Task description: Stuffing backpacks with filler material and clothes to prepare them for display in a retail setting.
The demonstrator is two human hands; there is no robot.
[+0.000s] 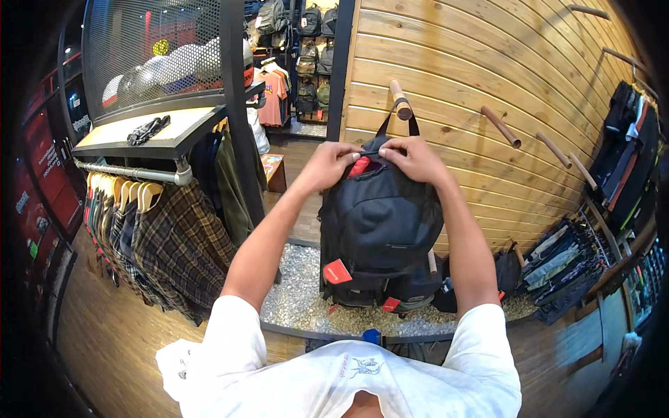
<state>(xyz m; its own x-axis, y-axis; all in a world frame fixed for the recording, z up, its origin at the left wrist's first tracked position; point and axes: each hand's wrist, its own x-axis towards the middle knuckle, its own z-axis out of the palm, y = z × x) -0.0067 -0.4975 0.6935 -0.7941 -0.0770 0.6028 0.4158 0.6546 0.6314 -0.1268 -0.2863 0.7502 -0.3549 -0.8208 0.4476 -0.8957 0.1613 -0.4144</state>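
Observation:
A black backpack (380,230) hangs by its top loop from a wooden peg (401,106) on the plank wall. My left hand (327,164) is closed on the upper left edge of the bag's top opening, where some red material (359,166) shows inside. My right hand (411,159) pinches the same top edge a little to the right, thumb near my left thumb. Red tags (337,272) dangle from the bag, and more dark bags (411,289) hang behind and below it.
Hanger racks of plaid shirts (167,237) at left and clothes (620,146) at right flank me. Bare pegs (502,125) jut from the wall. Helmets (139,83) sit behind mesh. A pebbled ledge (289,292) runs below. Backpack shelves (313,63) stand beyond.

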